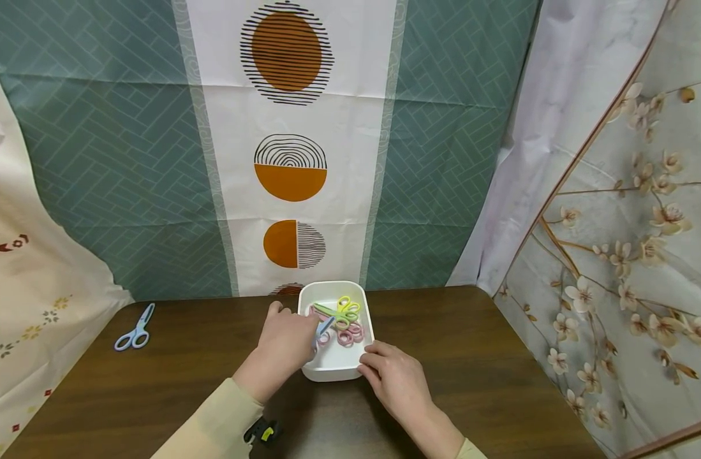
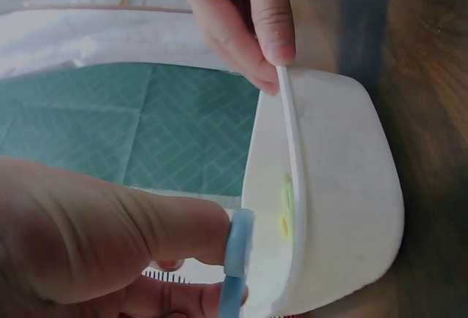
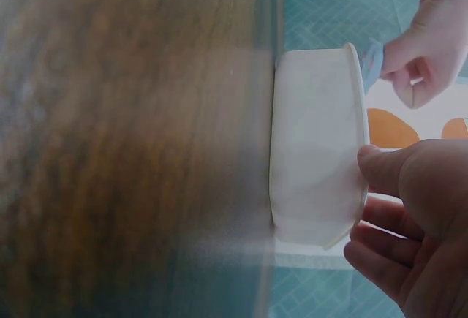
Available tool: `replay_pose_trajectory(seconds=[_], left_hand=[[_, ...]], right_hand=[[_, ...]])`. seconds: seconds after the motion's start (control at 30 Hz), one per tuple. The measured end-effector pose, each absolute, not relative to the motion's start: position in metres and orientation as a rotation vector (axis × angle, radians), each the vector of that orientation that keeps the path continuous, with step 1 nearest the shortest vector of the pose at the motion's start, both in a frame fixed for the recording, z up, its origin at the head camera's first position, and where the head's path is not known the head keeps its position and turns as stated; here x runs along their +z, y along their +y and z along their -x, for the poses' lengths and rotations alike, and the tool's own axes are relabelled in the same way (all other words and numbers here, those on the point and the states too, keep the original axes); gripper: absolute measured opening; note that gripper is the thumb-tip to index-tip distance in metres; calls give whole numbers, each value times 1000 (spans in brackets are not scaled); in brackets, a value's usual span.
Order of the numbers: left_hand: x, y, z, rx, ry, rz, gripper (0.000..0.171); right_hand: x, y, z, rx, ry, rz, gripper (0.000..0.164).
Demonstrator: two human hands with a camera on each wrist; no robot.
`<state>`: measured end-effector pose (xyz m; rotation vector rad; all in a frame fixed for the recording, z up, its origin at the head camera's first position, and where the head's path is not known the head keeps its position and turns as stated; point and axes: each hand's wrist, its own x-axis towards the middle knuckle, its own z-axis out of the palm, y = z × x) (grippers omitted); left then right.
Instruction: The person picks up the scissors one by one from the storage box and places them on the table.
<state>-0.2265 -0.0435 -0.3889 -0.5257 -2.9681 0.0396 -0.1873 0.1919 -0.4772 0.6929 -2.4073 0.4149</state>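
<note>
The left hand (image 1: 287, 338) has its thumb and fingers clamped on a pair of blue scissors (image 1: 325, 326), pinching them on the thumb side of the hand. Part of the scissors juts past the fingertips toward the inside of a white tray (image 1: 333, 375), just above its left rim; whether they touch the rim I cannot tell.

The right hand (image 1: 395, 376) pinches the tray at its near right corner, thumb against the outside, the other fingers apart from one another in the right wrist view. Inside the tray, beyond the left fingertips, lie green scissors (image 1: 327, 310), yellow scissors (image 1: 348, 305) and pink handles (image 1: 356, 331) (how many pairs those make is hard to tell, overlapped as they are). Well apart to the left, another pair of light blue scissors (image 1: 134, 334) lies on the brown table (image 1: 471, 357).
</note>
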Motion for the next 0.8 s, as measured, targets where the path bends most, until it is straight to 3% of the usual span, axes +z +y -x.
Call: replay_pose_trajectory(seconds=[0.4,0.8], left_hand=[[-405,-77,208,-102,-2759,521,19],[-420,-107,194,-213,-2587,538,46]], right_hand=[[-477,193,187,418,-2481,-659,9],[-476,194,188,424,-2479,-672,8]])
